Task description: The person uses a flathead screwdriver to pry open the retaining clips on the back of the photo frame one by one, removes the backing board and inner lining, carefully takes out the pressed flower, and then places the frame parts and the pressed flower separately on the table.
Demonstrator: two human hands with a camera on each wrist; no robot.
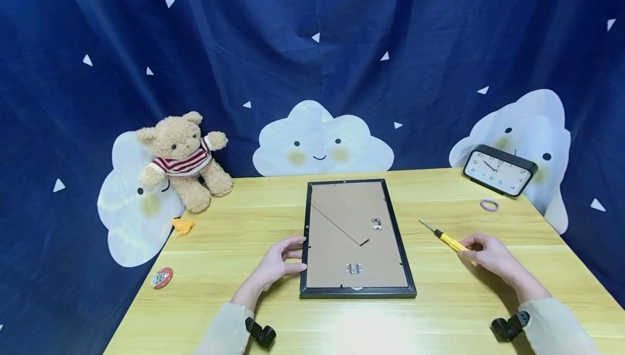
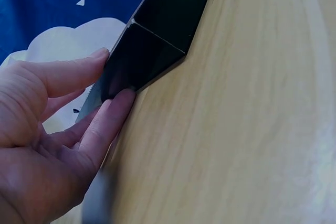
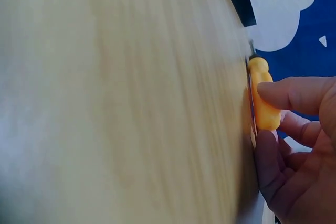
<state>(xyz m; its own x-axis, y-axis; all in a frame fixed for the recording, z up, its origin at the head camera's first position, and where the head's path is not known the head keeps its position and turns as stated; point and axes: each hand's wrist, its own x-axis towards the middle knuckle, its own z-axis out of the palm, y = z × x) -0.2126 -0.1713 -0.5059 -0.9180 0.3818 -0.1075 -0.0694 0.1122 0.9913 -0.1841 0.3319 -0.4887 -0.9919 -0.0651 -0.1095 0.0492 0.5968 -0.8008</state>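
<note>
A black picture frame (image 1: 349,292) lies face down on the wooden table, its brown backing board (image 1: 337,208) upward with two metal hangers and a hinged strut mark on it. My left hand (image 1: 278,261) is at the frame's left edge, thumb and fingertips gripping its side. In the left wrist view the thumb touches the upper edge of the black frame (image 2: 152,40), and the fingers sit lower, close to the table. To the right, my right hand (image 1: 490,257) pinches the yellow handle of a screwdriver (image 1: 449,240) between thumb and fingers. Its metal shaft points up and left, toward the frame.
At the table's back right stands a clock (image 1: 498,170), with a purple ring (image 1: 489,205) before it. A teddy bear (image 1: 183,162) sits at the back left. Nearer on that side are a small orange item (image 1: 183,227) and a round red-and-green badge (image 1: 161,278).
</note>
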